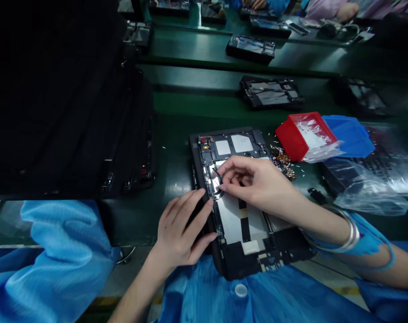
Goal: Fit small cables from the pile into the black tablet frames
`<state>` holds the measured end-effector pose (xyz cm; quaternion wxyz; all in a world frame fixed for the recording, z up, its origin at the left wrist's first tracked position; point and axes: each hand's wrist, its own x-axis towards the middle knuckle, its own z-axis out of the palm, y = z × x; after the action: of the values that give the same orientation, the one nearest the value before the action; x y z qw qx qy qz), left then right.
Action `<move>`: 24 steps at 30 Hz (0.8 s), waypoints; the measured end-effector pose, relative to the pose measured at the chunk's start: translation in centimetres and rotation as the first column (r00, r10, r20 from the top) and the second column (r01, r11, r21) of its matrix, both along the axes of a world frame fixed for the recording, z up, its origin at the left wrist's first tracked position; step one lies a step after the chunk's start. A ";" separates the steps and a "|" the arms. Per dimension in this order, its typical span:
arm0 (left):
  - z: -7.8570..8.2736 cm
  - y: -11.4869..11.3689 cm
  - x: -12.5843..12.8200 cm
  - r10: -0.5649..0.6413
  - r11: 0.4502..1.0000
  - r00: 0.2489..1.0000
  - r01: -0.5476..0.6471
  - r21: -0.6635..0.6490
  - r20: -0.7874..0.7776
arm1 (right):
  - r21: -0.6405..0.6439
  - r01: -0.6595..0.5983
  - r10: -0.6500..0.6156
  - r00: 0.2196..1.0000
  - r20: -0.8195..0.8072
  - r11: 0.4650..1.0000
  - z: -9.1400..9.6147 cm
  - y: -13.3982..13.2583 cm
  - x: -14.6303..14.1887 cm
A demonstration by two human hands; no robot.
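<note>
Blue smock cloth (pixel 204 298) lies nearest. What sits just beyond it?

A black rectangular tablet housing (pixel 204 143), opened to show its inner parts, lying flat on the dark green worktop (pixel 175 152) in front of the person.

How does the left hand (pixel 179 229) stand?

Its grip is released, with the fingers spread against the housing's edge.

And the right hand (pixel 258 179)?

Its grip is closed, pinching a thin curved black cable (pixel 217 177) inside the housing.

What lies beside them?

A red plastic bin (pixel 293 139) and a blue plastic bin (pixel 350 134) stand to the right, with a heap of small loose parts (pixel 283 161) beside the red one.
</note>
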<state>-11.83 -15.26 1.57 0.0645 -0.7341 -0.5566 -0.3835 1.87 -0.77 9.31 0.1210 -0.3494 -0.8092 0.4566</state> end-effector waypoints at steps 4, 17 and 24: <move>0.1 0.3 0.0 0.010 1.000 1.000 -0.010 0.010 -0.010 | 0.092 -0.023 0.017 0.998 0.063 0.995 0.6 0.8 -0.1; 0.4 0.9 -0.3 -0.007 1.000 0.997 0.007 -0.005 -0.077 | 0.047 -0.095 0.093 0.995 0.045 0.994 0.2 3.3 -0.7; 0.6 1.6 0.0 -0.026 1.000 0.996 0.027 0.013 -0.089 | 0.026 -0.112 0.111 0.993 0.028 0.993 0.1 3.5 -0.8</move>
<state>-11.83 -13.64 2.17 0.0894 -0.7574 -0.5405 -0.3553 1.07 2.78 9.44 0.0894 -0.3081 -0.8351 0.4470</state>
